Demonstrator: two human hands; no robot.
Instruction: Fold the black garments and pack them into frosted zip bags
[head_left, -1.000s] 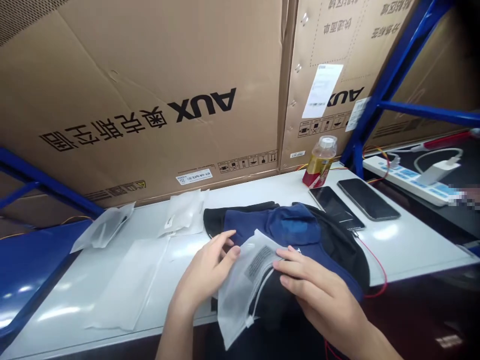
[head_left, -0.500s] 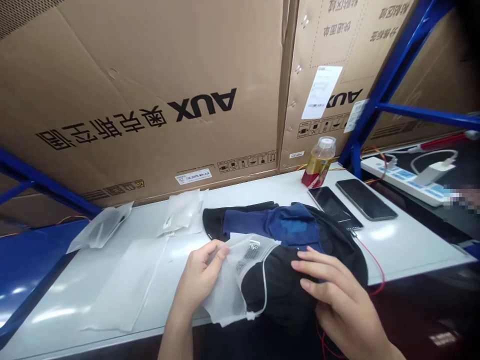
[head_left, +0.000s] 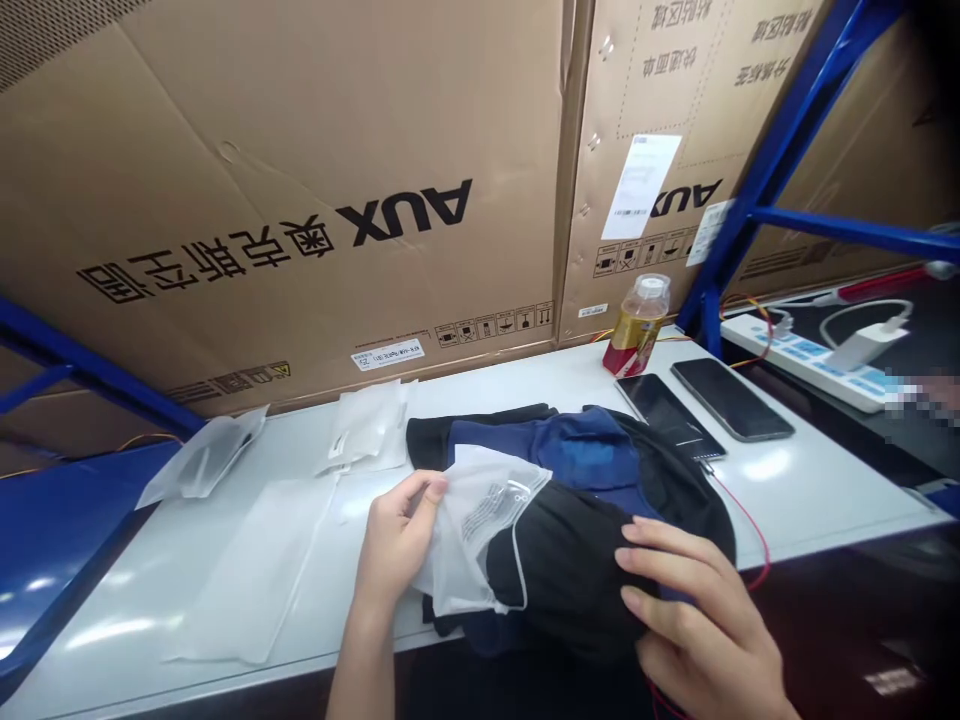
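Note:
In my left hand (head_left: 405,535) is a frosted zip bag (head_left: 454,560), pinched at its closed end between thumb and fingers. The bag's mouth, edged with a white zip strip, gapes to the right around one end of a folded black garment (head_left: 570,560). My right hand (head_left: 697,600) grips the other end of that garment, fingers on top; the thumb is hidden. Behind and partly under it lies a blue and black garment (head_left: 540,440) on the table. Small print shows on the bag near its mouth.
Flat frosted bags (head_left: 255,560) lie on the white table (head_left: 112,620) at left, with more plastic bags (head_left: 367,430) behind. Two phones (head_left: 731,400), a drink bottle (head_left: 637,325) and a red cable (head_left: 750,530) are at right. Large cartons (head_left: 300,120) stand behind; blue rack posts (head_left: 795,130) flank the table.
The bag and garment have tilted, with the bag's lower edge rising. My right hand has shifted slightly right and down along the black garment. More blue cloth shows beneath.

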